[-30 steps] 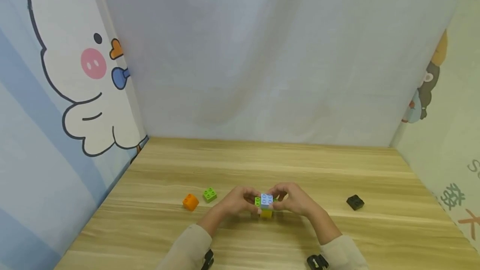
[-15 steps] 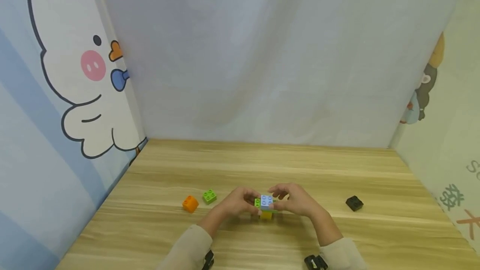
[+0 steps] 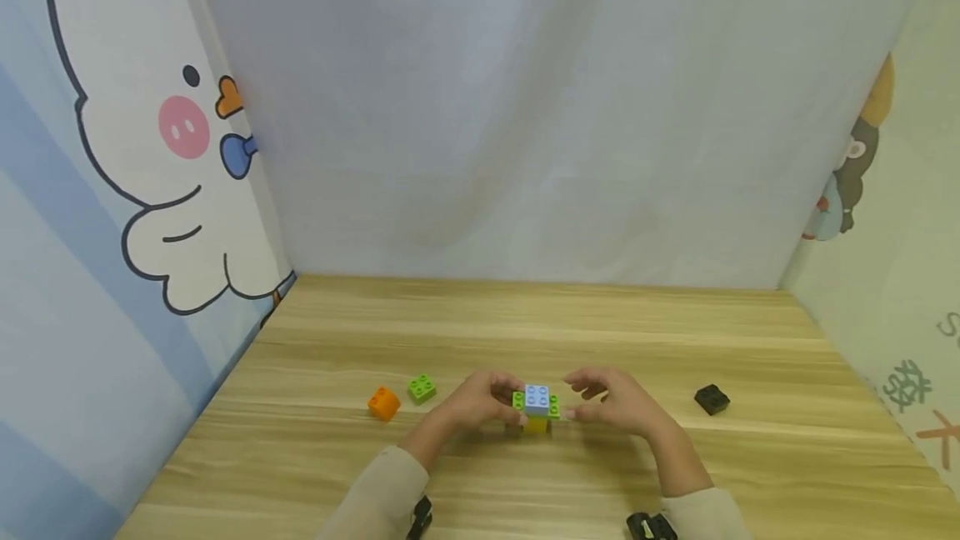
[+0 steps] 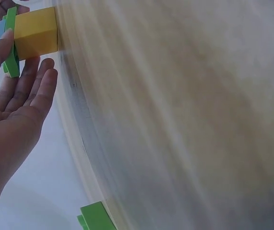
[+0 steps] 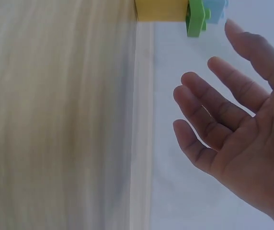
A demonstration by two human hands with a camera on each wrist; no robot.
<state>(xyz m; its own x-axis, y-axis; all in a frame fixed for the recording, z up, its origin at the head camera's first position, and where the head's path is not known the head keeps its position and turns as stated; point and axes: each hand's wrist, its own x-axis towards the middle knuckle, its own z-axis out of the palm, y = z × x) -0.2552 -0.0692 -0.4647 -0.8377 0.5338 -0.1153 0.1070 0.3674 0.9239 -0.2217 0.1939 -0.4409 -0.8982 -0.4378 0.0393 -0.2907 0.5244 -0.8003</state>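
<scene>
A small stack of toy building bricks stands in front of me in the head view. Its light blue brick (image 3: 537, 399) is on top, in the middle of a longer, thin green brick (image 3: 554, 408), with a yellow brick (image 3: 535, 425) underneath. My left hand (image 3: 480, 402) pinches the green brick's left end; the left wrist view shows the thumb against that green brick (image 4: 12, 60). To the right of the stack, my right hand (image 3: 621, 403) has its fingers spread and holds nothing. A gap separates its fingers from the green brick (image 5: 195, 19) in the right wrist view.
On the wooden table (image 3: 480, 323), an orange brick (image 3: 383, 403) and a lime green brick (image 3: 422, 389) lie left of my left hand. Over to the right is a black brick (image 3: 712, 399). A pale curtain (image 3: 525, 148) hangs behind the far edge.
My right hand has let go of the light blue brick and drawn off to the right, uncovering the green brick's right end. The left hand keeps its hold.
</scene>
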